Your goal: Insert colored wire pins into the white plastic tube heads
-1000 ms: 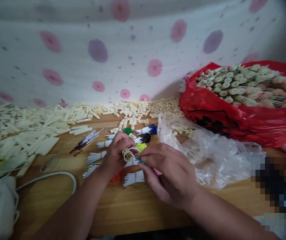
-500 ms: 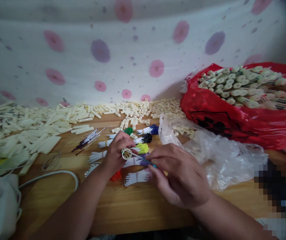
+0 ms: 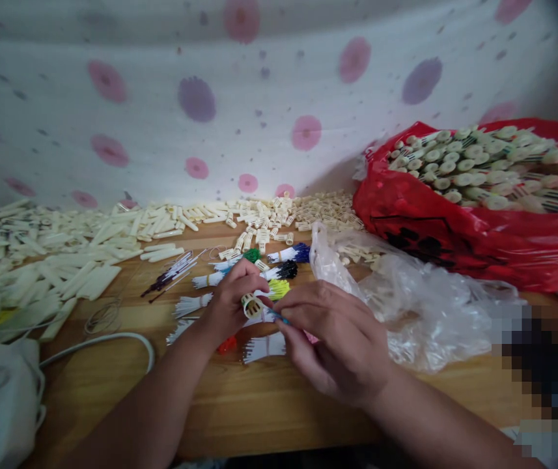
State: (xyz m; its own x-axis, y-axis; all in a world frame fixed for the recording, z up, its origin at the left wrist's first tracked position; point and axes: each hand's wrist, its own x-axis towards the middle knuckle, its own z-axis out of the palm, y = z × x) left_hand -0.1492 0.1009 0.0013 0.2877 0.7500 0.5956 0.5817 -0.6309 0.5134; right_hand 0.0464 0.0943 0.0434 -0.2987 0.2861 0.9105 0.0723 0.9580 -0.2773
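My left hand (image 3: 231, 293) is closed around a cream plastic pen barrel (image 3: 252, 307) with slots in its wall, its open round end facing me. Between the thumb and fingers of my right hand (image 3: 340, 342) is a thin pen refill with a blue end (image 3: 280, 316), close beside the barrel's mouth. Whether the refill's far tip is inside the barrel, I cannot tell. Under and around my hands lie banded bundles of white refills with coloured ends: yellow (image 3: 279, 288), black (image 3: 286, 270), dark blue (image 3: 298, 253) and others. A red-ended bundle (image 3: 227, 344) is partly covered by my left wrist.
Loose cream pen parts (image 3: 64, 251) spread over the back left, with small slotted pieces (image 3: 264, 218) behind. A clear plastic bag (image 3: 435, 319) lies to the right, before a red bag (image 3: 430, 225) full of pens. A white cable (image 3: 132, 337) curves at left.
My right hand has shifted left, bringing the refill closer to the barrel. The barrel has moved slightly right and down, and less of the refill shows.
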